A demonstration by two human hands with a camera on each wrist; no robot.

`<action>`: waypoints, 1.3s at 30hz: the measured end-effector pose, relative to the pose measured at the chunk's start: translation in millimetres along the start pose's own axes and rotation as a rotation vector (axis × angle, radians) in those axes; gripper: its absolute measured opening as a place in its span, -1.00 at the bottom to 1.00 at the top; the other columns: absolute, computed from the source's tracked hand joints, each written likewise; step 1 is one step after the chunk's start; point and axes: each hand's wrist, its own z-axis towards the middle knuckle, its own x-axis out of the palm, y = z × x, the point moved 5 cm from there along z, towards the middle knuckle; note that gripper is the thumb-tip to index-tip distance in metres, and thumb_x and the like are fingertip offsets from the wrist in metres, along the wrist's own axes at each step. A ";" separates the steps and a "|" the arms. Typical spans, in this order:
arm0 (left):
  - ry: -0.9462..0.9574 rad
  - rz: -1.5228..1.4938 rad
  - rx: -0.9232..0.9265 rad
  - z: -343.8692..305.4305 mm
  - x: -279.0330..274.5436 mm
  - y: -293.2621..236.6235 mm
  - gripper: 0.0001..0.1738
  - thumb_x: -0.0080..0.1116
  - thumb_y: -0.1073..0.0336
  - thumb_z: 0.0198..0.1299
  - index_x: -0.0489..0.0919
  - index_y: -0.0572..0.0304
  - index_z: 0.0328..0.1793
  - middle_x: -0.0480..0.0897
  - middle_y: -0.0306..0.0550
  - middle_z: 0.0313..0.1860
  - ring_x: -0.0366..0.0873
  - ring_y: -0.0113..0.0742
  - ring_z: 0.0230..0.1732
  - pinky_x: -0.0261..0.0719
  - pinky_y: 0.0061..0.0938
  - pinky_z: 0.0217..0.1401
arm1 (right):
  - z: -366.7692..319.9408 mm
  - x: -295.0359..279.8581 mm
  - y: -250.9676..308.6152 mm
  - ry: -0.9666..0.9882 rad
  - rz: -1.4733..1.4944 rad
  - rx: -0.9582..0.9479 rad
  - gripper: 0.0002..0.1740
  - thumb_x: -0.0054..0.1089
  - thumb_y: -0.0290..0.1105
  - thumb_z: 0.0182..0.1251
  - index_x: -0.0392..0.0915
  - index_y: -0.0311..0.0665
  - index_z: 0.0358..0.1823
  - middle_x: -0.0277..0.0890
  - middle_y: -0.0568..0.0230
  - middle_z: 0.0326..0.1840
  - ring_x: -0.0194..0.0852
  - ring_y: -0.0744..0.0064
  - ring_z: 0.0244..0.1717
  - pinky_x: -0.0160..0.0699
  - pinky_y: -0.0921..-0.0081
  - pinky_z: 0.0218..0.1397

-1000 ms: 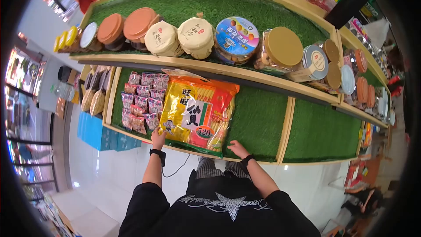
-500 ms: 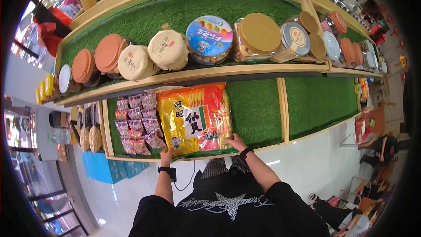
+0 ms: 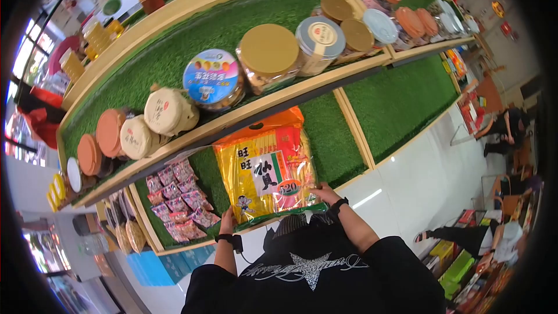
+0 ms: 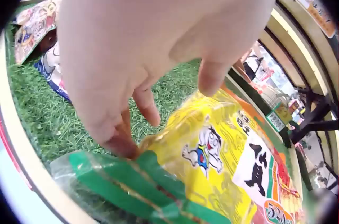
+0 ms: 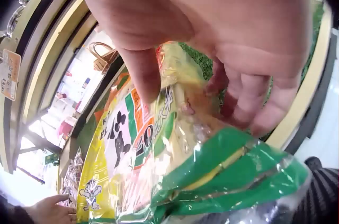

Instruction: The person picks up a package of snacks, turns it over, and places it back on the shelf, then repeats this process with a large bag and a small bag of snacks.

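Observation:
A large yellow, orange and red snack bag (image 3: 264,166) with long pale sticks in it lies between both hands over the grass-lined lower shelf. My left hand (image 3: 228,221) grips its lower left edge; in the left wrist view the thumb (image 4: 212,76) is on the yellow face and the fingers bend down at the side. At the lower right edge my right hand (image 3: 326,193) holds the bag, thumb (image 5: 143,76) on top and fingers around the side. The bag's green bottom seal (image 5: 228,166) faces me. Left of it lie small pink snack packets (image 3: 177,200) in rows.
On the upper shelf stands a row of lidded jars, among them a gold-lidded jar (image 3: 270,49) and a blue-lidded tub (image 3: 212,78). A wooden divider (image 3: 354,131) splits the lower shelf. Blue boxes (image 3: 168,267) sit on the floor at left. Other people are at the far right.
My right hand, apart from the bag at first, has come to grip its right edge. The bag has shifted right, away from the small packets. The head view has turned.

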 end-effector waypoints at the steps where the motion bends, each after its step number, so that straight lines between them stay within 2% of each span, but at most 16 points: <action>1: 0.019 0.016 -0.001 5.3 -0.1 -5.7 -0.63 -0.05 0.05 0.20 0.47 0.23 -0.13 0.55 -0.16 -0.28 0.52 -0.38 -0.29 0.50 -0.50 -0.28 | 3.5 1.4 -4.6 -0.019 0.016 0.001 -0.30 0.33 -0.10 -0.11 0.31 -0.50 -0.07 0.43 0.11 -0.27 0.44 0.40 -0.26 0.44 0.50 -0.23; 3: 0.267 0.019 -0.157 17.1 16.8 -11.7 -0.57 -0.13 0.03 0.23 0.42 0.16 0.05 0.56 -0.12 -0.15 0.55 -0.28 -0.21 0.54 -0.41 -0.16 | 17.7 -1.9 -1.7 -0.008 -0.169 -0.171 -0.22 0.30 -0.02 -0.10 0.27 -0.51 0.01 0.43 0.02 -0.16 0.45 0.32 -0.20 0.42 0.49 -0.15; 5: 0.292 -0.067 -0.168 -8.4 37.9 -39.5 -0.61 -0.10 0.11 0.23 0.40 0.19 0.07 0.57 -0.14 -0.15 0.55 -0.27 -0.17 0.54 -0.36 -0.11 | 15.9 -9.3 3.7 0.014 -0.181 -0.222 -0.19 0.26 0.00 -0.08 0.25 -0.52 0.05 0.42 -0.03 -0.10 0.44 0.26 -0.15 0.39 0.48 -0.09; 8: 0.381 0.015 -0.127 5.8 35.0 -28.9 -0.65 -0.04 0.23 0.20 0.39 0.23 0.07 0.55 -0.14 -0.09 0.51 -0.29 -0.07 0.50 -0.35 -0.03 | 9.9 -22.7 5.0 -0.035 -0.176 -0.320 -0.31 0.23 -0.12 -0.06 0.28 -0.49 0.01 0.45 0.03 -0.19 0.44 0.32 -0.19 0.44 0.49 -0.21; 12: 0.680 0.044 -0.131 -43.7 102.6 -56.4 -0.49 -0.06 0.45 0.12 0.19 0.25 0.23 0.47 -0.06 0.04 0.49 -0.22 -0.02 0.49 -0.33 0.01 | -46.2 -62.3 26.1 -0.066 -0.178 -0.292 -0.41 0.18 -0.22 -0.01 0.29 -0.44 0.01 0.45 0.03 -0.20 0.45 0.34 -0.26 0.47 0.49 -0.34; 15: 0.712 0.105 -0.134 -70.1 142.9 -60.5 -0.45 -0.09 0.51 0.07 0.17 0.27 0.25 0.47 -0.06 0.04 0.47 -0.22 0.02 0.47 -0.35 0.04 | -99.6 -97.6 34.6 -0.100 -0.167 -0.262 -0.43 0.17 -0.24 0.01 0.29 -0.42 0.03 0.46 0.04 -0.21 0.45 0.32 -0.27 0.46 0.48 -0.36; 16: 0.728 0.126 -0.137 -75.3 155.7 -63.1 -0.45 -0.09 0.51 0.07 0.17 0.27 0.25 0.47 -0.06 0.04 0.47 -0.22 0.02 0.47 -0.35 0.04 | -97.6 -107.1 21.3 -0.179 -0.179 -0.408 -0.45 0.17 -0.27 0.02 0.30 -0.40 0.04 0.46 0.03 -0.20 0.44 0.29 -0.25 0.45 0.49 -0.28; 19: 0.756 0.255 -0.069 -88.7 193.2 -61.6 -0.46 -0.10 0.53 0.06 0.18 0.29 0.24 0.47 -0.08 0.03 0.46 -0.26 0.02 0.44 -0.39 0.05 | -139.1 -139.3 -5.0 -0.248 -0.082 -0.313 -0.46 0.15 -0.32 0.07 0.28 -0.40 0.08 0.43 0.22 -0.24 0.35 0.50 -0.32 0.41 0.57 -0.32; 25: 0.910 0.527 0.169 -137.6 297.8 -78.3 -0.44 -0.06 0.58 0.02 0.22 0.31 0.23 0.46 -0.13 0.05 0.43 -0.35 0.04 0.36 -0.49 0.09 | -201.2 -201.9 -64.7 -0.432 0.155 -0.445 -0.51 0.15 -0.38 0.08 0.29 -0.37 0.05 0.44 0.21 -0.18 0.39 0.49 -0.18 0.41 0.58 -0.12; 27: 0.949 0.567 0.232 -160.5 334.8 -74.9 -0.48 -0.02 0.57 0.02 0.28 0.29 0.20 0.48 -0.17 0.00 0.42 -0.42 0.00 0.35 -0.56 0.06 | -226.5 -219.0 -89.9 -0.363 0.347 -0.249 -0.52 0.15 -0.39 0.08 0.28 -0.37 0.05 0.44 0.21 -0.17 0.39 0.48 -0.16 0.40 0.57 -0.09; 28: 1.007 0.583 0.219 -170.7 352.9 -68.9 -0.44 -0.02 0.58 0.01 0.25 0.28 0.23 0.47 -0.16 0.03 0.42 -0.40 0.02 0.34 -0.54 0.09 | -231.0 -230.1 -106.2 -0.395 0.321 -0.303 -0.50 0.14 -0.39 0.08 0.26 -0.35 0.07 0.44 0.23 -0.19 0.41 0.52 -0.25 0.45 0.63 -0.24; 29: 1.021 0.593 0.214 -180.6 369.0 -63.8 -0.44 -0.02 0.58 0.01 0.25 0.28 0.23 0.47 -0.16 0.03 0.42 -0.40 0.02 0.34 -0.54 0.09 | -241.3 -243.5 -116.0 -0.409 0.331 -0.300 -0.50 0.14 -0.39 0.08 0.26 -0.35 0.07 0.44 0.23 -0.19 0.41 0.52 -0.25 0.45 0.63 -0.24; 31: 1.079 0.684 0.220 -199.8 400.3 -49.1 -0.40 -0.04 0.61 -0.01 0.21 0.33 0.25 0.43 -0.11 0.09 0.38 -0.35 0.09 0.29 -0.49 0.15 | -271.1 -263.7 -125.6 -0.428 0.286 -0.147 -0.49 0.15 -0.38 0.07 0.26 -0.36 0.07 0.45 0.24 -0.21 0.42 0.55 -0.33 0.45 0.66 -0.33; 33: 1.117 0.694 0.223 -215.1 431.6 -32.7 -0.39 -0.03 0.61 -0.02 0.20 0.32 0.26 0.43 -0.10 0.09 0.38 -0.35 0.09 0.30 -0.50 0.15 | -285.6 -285.4 -144.6 -0.474 0.322 -0.145 -0.50 0.16 -0.36 0.06 0.28 -0.37 0.05 0.46 0.24 -0.25 0.43 0.53 -0.38 0.45 0.62 -0.31; 35: 1.158 0.701 0.186 -223.0 458.1 -12.2 -0.37 -0.01 0.60 -0.02 0.18 0.32 0.27 0.43 -0.12 0.08 0.38 -0.35 0.08 0.29 -0.50 0.15 | -298.8 -307.2 -163.4 -0.590 0.330 -0.329 -0.50 0.17 -0.36 0.05 0.30 -0.39 0.03 0.47 0.23 -0.27 0.44 0.53 -0.36 0.46 0.60 -0.30; 39: 1.196 0.748 0.172 -245.3 506.3 12.9 -0.35 0.00 0.59 -0.03 0.16 0.31 0.28 0.42 -0.13 0.09 0.37 -0.36 0.09 0.29 -0.51 0.15 | -327.2 -331.6 -191.6 -0.671 0.369 -0.209 -0.51 0.19 -0.37 0.04 0.32 -0.40 0.01 0.48 0.22 -0.26 0.44 0.53 -0.33 0.46 0.60 -0.28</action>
